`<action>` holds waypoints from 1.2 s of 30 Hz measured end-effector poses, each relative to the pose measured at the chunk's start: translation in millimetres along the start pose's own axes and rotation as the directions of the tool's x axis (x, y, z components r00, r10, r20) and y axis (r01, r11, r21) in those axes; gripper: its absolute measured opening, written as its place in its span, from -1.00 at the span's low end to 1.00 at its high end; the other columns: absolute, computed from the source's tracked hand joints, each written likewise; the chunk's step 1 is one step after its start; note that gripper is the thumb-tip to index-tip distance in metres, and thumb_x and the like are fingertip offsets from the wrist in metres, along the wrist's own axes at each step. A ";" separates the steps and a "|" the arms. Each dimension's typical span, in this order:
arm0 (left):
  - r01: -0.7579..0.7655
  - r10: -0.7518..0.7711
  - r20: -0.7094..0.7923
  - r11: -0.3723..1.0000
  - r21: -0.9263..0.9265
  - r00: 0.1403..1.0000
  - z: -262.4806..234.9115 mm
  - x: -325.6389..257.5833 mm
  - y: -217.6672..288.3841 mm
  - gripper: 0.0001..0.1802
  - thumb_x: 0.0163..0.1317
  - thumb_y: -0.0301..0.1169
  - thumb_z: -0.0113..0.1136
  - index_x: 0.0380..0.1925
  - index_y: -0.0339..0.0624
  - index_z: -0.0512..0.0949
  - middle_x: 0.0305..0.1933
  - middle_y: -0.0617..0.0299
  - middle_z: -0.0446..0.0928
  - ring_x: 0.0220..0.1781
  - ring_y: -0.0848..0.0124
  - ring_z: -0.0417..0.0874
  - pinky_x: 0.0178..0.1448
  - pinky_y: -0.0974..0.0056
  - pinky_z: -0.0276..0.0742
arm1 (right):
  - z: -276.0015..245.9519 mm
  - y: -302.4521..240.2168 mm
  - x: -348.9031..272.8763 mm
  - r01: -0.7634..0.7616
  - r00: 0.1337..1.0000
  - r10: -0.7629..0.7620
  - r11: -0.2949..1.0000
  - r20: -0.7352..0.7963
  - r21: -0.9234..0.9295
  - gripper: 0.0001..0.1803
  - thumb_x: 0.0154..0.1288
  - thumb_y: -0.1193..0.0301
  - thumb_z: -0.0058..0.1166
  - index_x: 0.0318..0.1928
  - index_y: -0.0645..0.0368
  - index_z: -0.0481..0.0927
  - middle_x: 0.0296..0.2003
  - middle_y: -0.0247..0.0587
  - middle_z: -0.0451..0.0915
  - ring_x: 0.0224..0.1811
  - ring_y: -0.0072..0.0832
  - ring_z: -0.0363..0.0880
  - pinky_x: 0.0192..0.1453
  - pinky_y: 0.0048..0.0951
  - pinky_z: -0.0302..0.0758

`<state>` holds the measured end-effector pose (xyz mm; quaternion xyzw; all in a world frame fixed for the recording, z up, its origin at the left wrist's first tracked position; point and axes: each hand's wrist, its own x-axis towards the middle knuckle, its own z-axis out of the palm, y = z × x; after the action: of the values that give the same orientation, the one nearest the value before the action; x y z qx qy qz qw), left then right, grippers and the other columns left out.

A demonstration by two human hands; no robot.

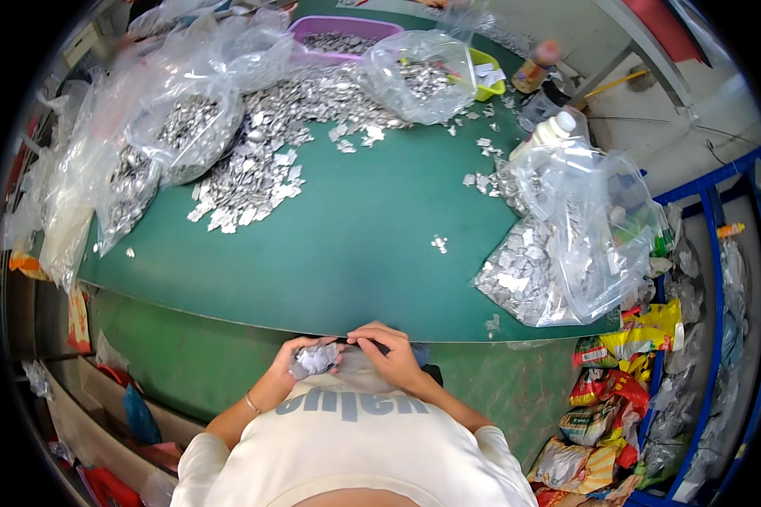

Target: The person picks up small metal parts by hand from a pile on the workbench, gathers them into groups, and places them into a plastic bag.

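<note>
At the table's near edge, my left hand point(284, 365) is cupped around a clump of silvery-white flat pieces point(316, 359). Just to its right, my right hand point(395, 363) has its fingers curled inward over something dark and narrow point(372, 345), mostly hidden, so its kind does not show. Both hands are close to my shirt front. Across the green table point(347, 245) lies a wide heap of loose silvery flat pieces point(254, 182). A clear plastic bag point(524, 270) with more such pieces slumps at the right.
Clear bags of silvery pieces point(186, 127) crowd the left side. A purple tub point(347, 27) and a yellow-green basket point(488, 72) stand at the back. At right are a white bottle point(554, 128), a blue rack point(712, 253) and colourful packages point(600, 389) on the floor.
</note>
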<state>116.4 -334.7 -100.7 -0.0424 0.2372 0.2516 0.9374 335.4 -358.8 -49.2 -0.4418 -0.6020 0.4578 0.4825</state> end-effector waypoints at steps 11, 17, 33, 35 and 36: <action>-0.073 0.017 -0.277 0.978 -0.193 0.961 55.5 -26.9 -3.5 -0.60 0.13 -0.44 0.10 0.03 -0.20 0.47 0.01 -0.03 0.48 -0.05 0.11 0.52 0.00 0.09 0.54 | -15.5 5.4 -5.3 -0.040 0.976 0.058 0.995 -0.212 0.090 -0.84 0.35 0.57 -0.04 -0.16 0.32 0.59 -0.35 -0.19 0.61 -0.27 -0.50 0.57 -0.16 -0.51 0.48; -0.010 -0.020 -0.162 0.984 -0.180 0.987 129.4 13.1 -2.0 -0.58 0.15 -0.42 0.09 0.07 -0.18 0.46 0.09 0.00 0.47 0.06 0.17 0.51 0.11 0.11 0.51 | -18.7 24.4 -12.2 0.035 0.917 0.044 0.981 -0.396 0.191 -0.80 0.36 0.59 -0.07 -0.04 0.31 0.53 -0.25 -0.18 0.57 -0.24 -0.51 0.56 -0.11 -0.51 0.48; -0.089 0.010 0.229 0.937 0.337 0.973 416.0 276.9 -106.9 -0.38 0.29 -0.16 -0.08 0.28 -0.22 0.17 0.23 -0.11 0.30 0.29 0.01 0.31 0.42 -0.22 0.04 | -62.0 26.3 -37.0 0.028 0.711 0.171 0.962 -0.682 0.271 -0.79 0.38 0.60 -0.09 0.00 0.34 0.44 -0.24 -0.22 0.51 -0.21 -0.56 0.51 -0.05 -0.55 0.46; -0.172 0.033 0.257 0.824 0.541 0.966 406.6 270.9 -102.1 -0.34 0.28 -0.18 -0.03 0.34 -0.18 0.13 0.32 -0.01 0.24 0.38 0.10 0.19 0.45 -0.17 -0.07 | -65.2 25.3 -38.3 0.027 0.700 0.168 0.965 -0.695 0.260 -0.78 0.40 0.58 -0.09 0.01 0.35 0.44 -0.23 -0.21 0.51 -0.21 -0.55 0.51 -0.04 -0.54 0.47; -0.219 0.051 0.270 0.736 0.640 0.962 399.9 268.0 -99.9 -0.33 0.27 -0.21 0.00 0.36 -0.16 0.14 0.39 0.06 0.18 0.44 0.17 0.11 0.47 -0.13 -0.13 | -65.2 26.5 -37.5 0.034 0.694 0.167 0.964 -0.700 0.264 -0.78 0.40 0.56 -0.09 0.02 0.34 0.44 -0.22 -0.21 0.51 -0.20 -0.54 0.51 -0.03 -0.53 0.46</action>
<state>538.8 -221.1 123.9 0.3413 0.2011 0.2214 0.8911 407.4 -382.1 -74.3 -0.5403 -0.2855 0.3407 0.7144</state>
